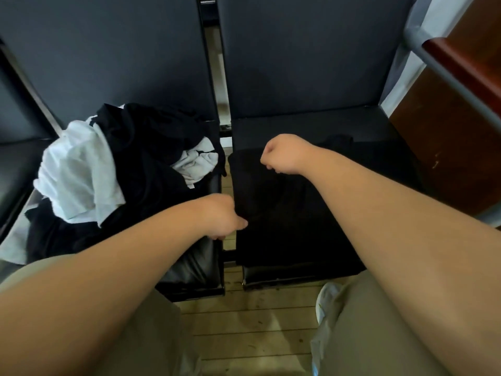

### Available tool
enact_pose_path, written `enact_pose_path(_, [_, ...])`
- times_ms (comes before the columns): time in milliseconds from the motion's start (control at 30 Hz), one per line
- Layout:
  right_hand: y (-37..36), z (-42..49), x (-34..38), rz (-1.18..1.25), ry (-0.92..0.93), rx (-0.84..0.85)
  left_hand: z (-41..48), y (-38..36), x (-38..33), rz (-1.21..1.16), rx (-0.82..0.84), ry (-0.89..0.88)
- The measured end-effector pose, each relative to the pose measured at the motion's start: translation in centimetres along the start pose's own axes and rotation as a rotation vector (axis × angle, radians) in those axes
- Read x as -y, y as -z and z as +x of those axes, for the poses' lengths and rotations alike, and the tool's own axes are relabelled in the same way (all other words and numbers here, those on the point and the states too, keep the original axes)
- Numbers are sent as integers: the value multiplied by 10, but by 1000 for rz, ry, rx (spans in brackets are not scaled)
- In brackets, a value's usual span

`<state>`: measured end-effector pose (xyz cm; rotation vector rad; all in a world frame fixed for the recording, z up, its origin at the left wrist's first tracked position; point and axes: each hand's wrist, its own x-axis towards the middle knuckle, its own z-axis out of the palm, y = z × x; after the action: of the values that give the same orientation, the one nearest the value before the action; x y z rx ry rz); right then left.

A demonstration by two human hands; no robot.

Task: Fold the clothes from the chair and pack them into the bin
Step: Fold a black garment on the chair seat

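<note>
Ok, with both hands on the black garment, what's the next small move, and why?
Probably fold the black garment rightward from its left edge: the left hand and right hand both grip that edge, and it lies flat on the right chair seat.

The person wears loose, plain khaki trousers (379, 335), the cloth smooth and of one light beige tone over both legs. The left forearm (108, 267) and the right forearm (393, 213) are bare along all their visible length.
</note>
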<state>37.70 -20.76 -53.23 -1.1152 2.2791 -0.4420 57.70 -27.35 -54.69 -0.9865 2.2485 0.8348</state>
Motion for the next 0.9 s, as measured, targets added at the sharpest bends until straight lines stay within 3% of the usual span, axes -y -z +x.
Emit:
enact_pose_path(100, [-14,9,20,-49,21,23,1,-9,-12,112,10,-48])
enact_pose_path(300, [-46,39,48,-256,70,49,12,-23,-11,73,50,5])
enact_pose_path(433, [-68,55,51,-351,33,-15,24,-25,-1,-180,89,95])
enact_pose_path(567, [-81,64,50,-481,-8,-45,23,-25,10,-298,124,69])
enact_pose_path(800, [-71,65,59,-416,106,30,15,-17,19,-442,142,36])
enact_pose_path(900, [-59,59,58,-319,192,-10,13,-13,20,-501,131,39])
